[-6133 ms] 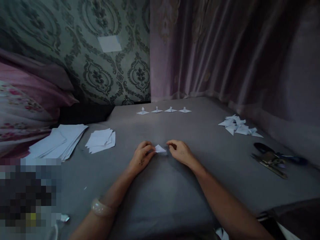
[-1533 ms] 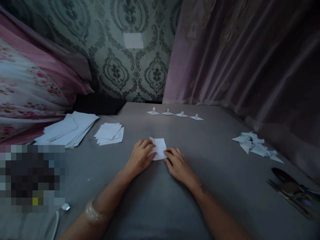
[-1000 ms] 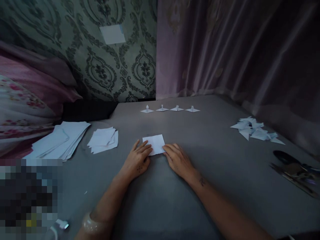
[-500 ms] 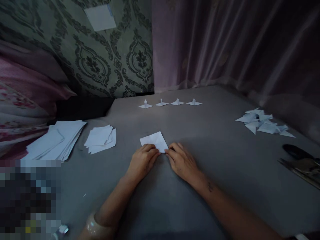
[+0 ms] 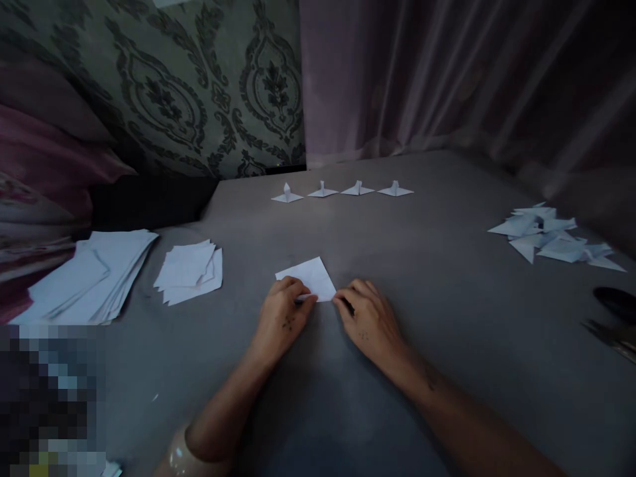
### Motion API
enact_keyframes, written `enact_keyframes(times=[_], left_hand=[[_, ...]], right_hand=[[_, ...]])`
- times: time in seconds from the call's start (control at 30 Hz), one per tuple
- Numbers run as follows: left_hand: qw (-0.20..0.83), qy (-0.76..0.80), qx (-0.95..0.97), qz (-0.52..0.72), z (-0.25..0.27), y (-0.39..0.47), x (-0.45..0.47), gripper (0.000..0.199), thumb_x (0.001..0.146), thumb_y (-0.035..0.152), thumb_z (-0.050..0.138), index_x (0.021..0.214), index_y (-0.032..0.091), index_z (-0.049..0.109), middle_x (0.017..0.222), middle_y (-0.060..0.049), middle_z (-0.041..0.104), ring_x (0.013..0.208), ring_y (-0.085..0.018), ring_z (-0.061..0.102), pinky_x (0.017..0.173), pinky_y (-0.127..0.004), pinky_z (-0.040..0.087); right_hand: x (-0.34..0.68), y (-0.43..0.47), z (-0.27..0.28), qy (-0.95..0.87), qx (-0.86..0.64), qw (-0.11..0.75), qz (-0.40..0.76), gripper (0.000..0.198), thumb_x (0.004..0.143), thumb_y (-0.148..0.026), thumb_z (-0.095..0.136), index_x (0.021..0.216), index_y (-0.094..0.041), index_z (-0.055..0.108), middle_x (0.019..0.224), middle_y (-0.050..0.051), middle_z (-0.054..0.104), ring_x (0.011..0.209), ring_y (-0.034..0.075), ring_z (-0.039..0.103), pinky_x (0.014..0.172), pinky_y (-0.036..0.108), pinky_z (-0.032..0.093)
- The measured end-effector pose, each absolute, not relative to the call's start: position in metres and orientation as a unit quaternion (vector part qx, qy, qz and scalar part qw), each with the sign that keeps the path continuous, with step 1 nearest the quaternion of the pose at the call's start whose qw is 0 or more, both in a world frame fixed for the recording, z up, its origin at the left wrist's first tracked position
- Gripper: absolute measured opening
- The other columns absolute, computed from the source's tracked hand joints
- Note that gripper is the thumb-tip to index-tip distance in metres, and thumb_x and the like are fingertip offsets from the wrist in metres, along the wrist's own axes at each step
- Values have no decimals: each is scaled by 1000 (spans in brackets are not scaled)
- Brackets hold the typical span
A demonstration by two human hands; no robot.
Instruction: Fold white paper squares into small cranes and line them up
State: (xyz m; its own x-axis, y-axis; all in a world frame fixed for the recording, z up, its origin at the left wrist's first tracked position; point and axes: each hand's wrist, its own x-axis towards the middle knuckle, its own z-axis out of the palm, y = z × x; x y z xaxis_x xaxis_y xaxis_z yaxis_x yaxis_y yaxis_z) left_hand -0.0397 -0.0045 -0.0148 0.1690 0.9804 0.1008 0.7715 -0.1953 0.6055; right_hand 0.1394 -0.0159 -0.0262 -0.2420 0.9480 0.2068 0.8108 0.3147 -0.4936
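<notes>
A small white sheet of paper [image 5: 314, 275] lies on the grey tabletop in front of me, its near edge between my hands. My left hand [image 5: 285, 311] covers its near left part, with the thumb and fingers closed on the near edge, where a narrow strip looks lifted. At the near right corner, my right hand [image 5: 368, 315] pinches the paper between thumb and forefinger. The fingers of both hands are bent, and the paper's near left corner is hidden under my left hand.
Several folded paper figures [image 5: 322, 191] stand in a row at the back. More lie heaped [image 5: 554, 238] at the right, beyond scissors [image 5: 611, 331]. To the left are a small stack of paper squares [image 5: 191, 268] and a larger stack of sheets [image 5: 99, 271]. A patterned wall and curtain rise behind.
The view has tilted down slightly. My left thumb and fingers now hold the near edge a little raised, and my right hand stays at the right corner.
</notes>
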Motion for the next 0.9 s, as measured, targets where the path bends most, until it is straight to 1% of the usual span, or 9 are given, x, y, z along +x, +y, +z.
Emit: enact_keyframes(times=[0.23, 0.47, 0.6, 0.73, 0.8, 0.9], left_hand=[[256, 620, 696, 256, -14, -1, -39, 7, 79, 24, 61, 76, 18, 64, 87, -4, 60, 85, -20, 57, 79, -34, 46], [251, 622, 695, 261, -14, 2, -39, 8, 79, 25, 61, 74, 19, 64, 84, -4, 61, 84, -20, 56, 77, -35, 46], [259, 627, 695, 240, -12, 4, -40, 8, 78, 25, 62, 74, 19, 64, 84, -4, 61, 82, -20, 57, 76, -35, 46], [269, 622, 697, 232, -12, 5, -42, 9, 79, 27, 62, 75, 19, 64, 86, -4, 61, 83, -20, 57, 75, -34, 45], [268, 616, 703, 233, -14, 5, -44, 8, 79, 26, 62, 76, 19, 64, 86, -3, 61, 85, -20, 57, 76, -34, 44], [257, 602, 717, 241, -17, 5, -44, 7, 79, 25, 63, 78, 19, 63, 86, -4, 60, 85, -20, 57, 77, -34, 44]], right_hand=[[136, -11, -28, -755, -596, 225, 156, 11, 87, -24, 54, 81, -21, 63, 84, 4, 60, 84, 19, 54, 77, 32, 41], [138, -9, -28, -766, -589, 206, 155, 13, 89, -27, 52, 82, -21, 60, 84, 4, 60, 82, 19, 56, 74, 33, 42], [142, -8, -25, -757, -594, 206, 177, 10, 88, -27, 53, 83, -22, 59, 85, 3, 60, 83, 19, 57, 71, 31, 44], [150, -7, -25, -743, -596, 217, 212, 9, 87, -23, 52, 81, -22, 59, 84, 3, 59, 77, 17, 58, 65, 28, 45], [153, -8, -26, -740, -585, 245, 224, 11, 87, -18, 50, 83, -22, 59, 84, 2, 59, 78, 16, 58, 67, 28, 46], [149, -14, -25, -761, -529, 301, 227, 23, 88, -9, 43, 97, -22, 61, 93, 4, 61, 88, 16, 58, 80, 29, 48]])
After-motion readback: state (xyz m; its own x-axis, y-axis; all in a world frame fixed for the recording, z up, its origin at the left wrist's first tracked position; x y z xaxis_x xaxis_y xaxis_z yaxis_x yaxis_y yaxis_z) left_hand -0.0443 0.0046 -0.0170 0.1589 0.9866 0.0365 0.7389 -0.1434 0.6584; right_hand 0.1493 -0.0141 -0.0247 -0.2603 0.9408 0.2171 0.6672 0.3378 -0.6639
